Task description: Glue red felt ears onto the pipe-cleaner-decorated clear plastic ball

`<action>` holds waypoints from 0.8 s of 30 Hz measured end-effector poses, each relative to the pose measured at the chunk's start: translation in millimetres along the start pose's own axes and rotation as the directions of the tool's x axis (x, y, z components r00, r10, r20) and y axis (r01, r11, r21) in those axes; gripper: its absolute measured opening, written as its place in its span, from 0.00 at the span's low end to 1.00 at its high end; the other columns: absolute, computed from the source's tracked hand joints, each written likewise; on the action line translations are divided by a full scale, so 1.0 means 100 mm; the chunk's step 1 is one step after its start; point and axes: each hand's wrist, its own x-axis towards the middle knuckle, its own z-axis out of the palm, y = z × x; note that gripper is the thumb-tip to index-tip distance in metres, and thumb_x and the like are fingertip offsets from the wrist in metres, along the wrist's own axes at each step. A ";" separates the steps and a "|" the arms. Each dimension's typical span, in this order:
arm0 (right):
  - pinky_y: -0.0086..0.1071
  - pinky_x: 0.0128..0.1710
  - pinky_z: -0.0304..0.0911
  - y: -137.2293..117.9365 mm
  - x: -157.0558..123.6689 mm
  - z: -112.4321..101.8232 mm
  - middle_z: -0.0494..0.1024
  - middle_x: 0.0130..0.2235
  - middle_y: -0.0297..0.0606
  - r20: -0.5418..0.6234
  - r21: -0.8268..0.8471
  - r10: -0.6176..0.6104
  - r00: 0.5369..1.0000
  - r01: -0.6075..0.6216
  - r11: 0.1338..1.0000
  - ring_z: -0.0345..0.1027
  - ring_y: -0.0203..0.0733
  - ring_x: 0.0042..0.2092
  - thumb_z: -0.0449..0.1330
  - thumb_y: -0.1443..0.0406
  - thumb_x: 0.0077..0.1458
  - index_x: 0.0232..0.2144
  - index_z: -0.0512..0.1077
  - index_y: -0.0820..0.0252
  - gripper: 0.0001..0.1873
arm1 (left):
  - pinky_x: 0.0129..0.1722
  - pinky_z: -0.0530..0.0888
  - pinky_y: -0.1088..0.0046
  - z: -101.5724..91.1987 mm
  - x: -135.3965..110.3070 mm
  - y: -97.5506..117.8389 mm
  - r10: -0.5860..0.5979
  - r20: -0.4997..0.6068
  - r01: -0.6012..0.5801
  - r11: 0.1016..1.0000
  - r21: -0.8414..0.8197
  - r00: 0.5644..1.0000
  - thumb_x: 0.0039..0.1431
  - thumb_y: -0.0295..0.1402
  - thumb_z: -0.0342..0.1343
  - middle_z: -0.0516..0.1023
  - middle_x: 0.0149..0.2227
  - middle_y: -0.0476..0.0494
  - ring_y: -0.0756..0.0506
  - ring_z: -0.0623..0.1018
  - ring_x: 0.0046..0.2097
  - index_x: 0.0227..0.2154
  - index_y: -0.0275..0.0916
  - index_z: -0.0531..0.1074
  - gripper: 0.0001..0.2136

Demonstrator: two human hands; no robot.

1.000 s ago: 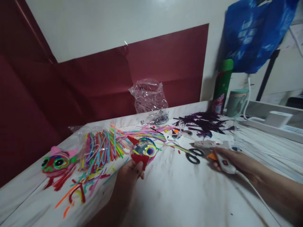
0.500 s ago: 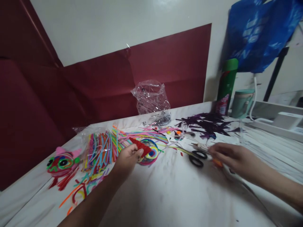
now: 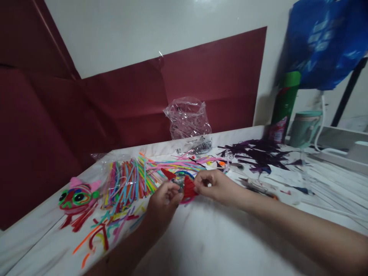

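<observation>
A small round craft piece (image 3: 181,183) of coiled coloured pipe cleaners with red pointed parts sits between my two hands, just above the white table (image 3: 218,245). My left hand (image 3: 164,199) grips it from below with curled fingers. My right hand (image 3: 214,184) pinches its red part from the right. Behind them lies a pile of coloured pipe cleaners (image 3: 129,178) in a clear bag. The glue gun (image 3: 258,186) rests on the table to the right of my right hand.
A finished pink and red cat-like figure (image 3: 75,198) lies at the left, with loose cut pieces (image 3: 99,234) below it. Purple scraps (image 3: 255,155), a crumpled clear bag (image 3: 188,118), a green spray can (image 3: 283,107) and a teal cup (image 3: 304,128) stand at the back right.
My right hand put the glue gun down on the table and came left to the craft piece. My left hand kept holding the piece and lifted it a little.
</observation>
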 end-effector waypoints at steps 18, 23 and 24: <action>0.31 0.31 0.59 0.55 0.31 0.15 0.70 0.23 0.28 -0.238 0.437 0.152 0.959 -0.034 0.899 0.62 0.34 0.27 0.68 0.51 0.38 0.24 0.69 0.59 0.20 | 0.48 0.71 0.61 0.25 0.21 -0.70 -0.304 0.030 0.292 0.879 -0.377 0.952 0.32 0.26 0.66 0.76 0.45 0.41 0.36 0.75 0.47 0.51 0.41 0.61 0.37; 0.31 0.34 0.60 0.54 0.21 0.08 0.73 0.28 0.31 -0.141 0.357 0.084 0.986 -0.028 0.933 0.65 0.36 0.31 0.65 0.51 0.45 0.29 0.70 0.59 0.18 | 0.50 0.71 0.60 0.34 0.06 -0.76 -0.246 -0.047 0.208 0.894 -0.398 0.968 0.32 0.28 0.68 0.71 0.51 0.43 0.36 0.73 0.49 0.55 0.47 0.56 0.43; 0.31 0.34 0.61 0.55 0.20 0.07 0.73 0.29 0.32 -0.124 0.357 0.081 0.989 -0.031 0.934 0.65 0.36 0.31 0.65 0.51 0.45 0.29 0.70 0.58 0.18 | 0.50 0.71 0.59 0.34 0.04 -0.75 -0.234 -0.048 0.198 0.898 -0.393 0.971 0.32 0.29 0.68 0.70 0.51 0.43 0.36 0.73 0.50 0.54 0.47 0.57 0.42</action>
